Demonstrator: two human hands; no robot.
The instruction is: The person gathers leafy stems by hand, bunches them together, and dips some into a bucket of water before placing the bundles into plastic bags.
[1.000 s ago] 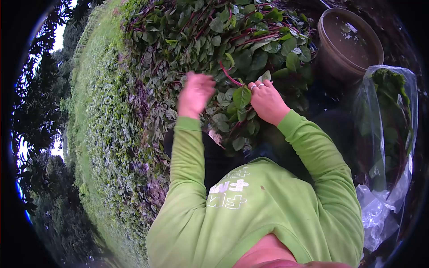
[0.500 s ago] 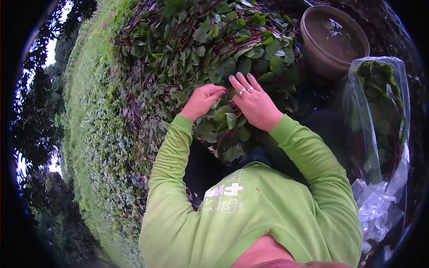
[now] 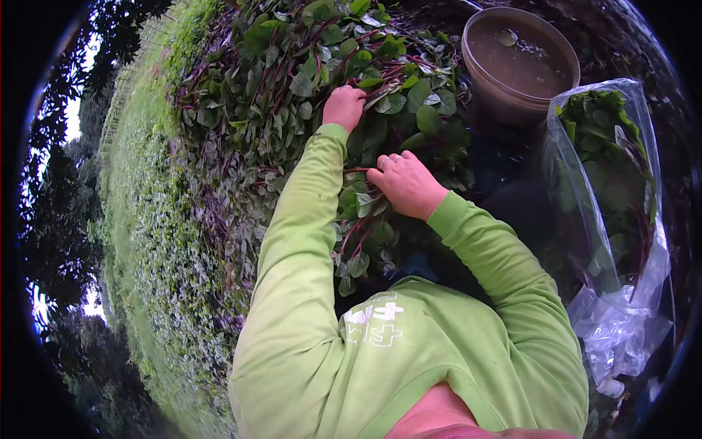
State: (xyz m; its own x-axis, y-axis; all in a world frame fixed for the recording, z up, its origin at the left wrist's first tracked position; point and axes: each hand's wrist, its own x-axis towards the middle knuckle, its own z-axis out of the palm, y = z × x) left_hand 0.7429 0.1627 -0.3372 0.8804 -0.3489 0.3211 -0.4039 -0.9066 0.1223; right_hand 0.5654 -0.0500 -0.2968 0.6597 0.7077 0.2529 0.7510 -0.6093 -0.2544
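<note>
Leafy green plants with dark red stems point(image 3: 292, 80) lie in a thick heap in front of me. My left hand point(image 3: 344, 107) reaches into the heap, its fingers closed at some red stems. Nearer my body, my right hand point(image 3: 409, 184) is closed at the upper end of a small bunch of stems and leaves point(image 3: 362, 238), which hangs toward my lap. A ring shows on a right finger. The fingertips of both hands are partly hidden, the left ones among the leaves.
A round brown tub of murky water point(image 3: 519, 58) stands at the upper right. Below it is a clear plastic bag point(image 3: 621, 322) with leafy greens inside. Green ground cover point(image 3: 153, 241) runs along the left.
My left hand has moved up and forward into the heap, away from my right hand. My right hand has shifted slightly down and its fingers have curled in.
</note>
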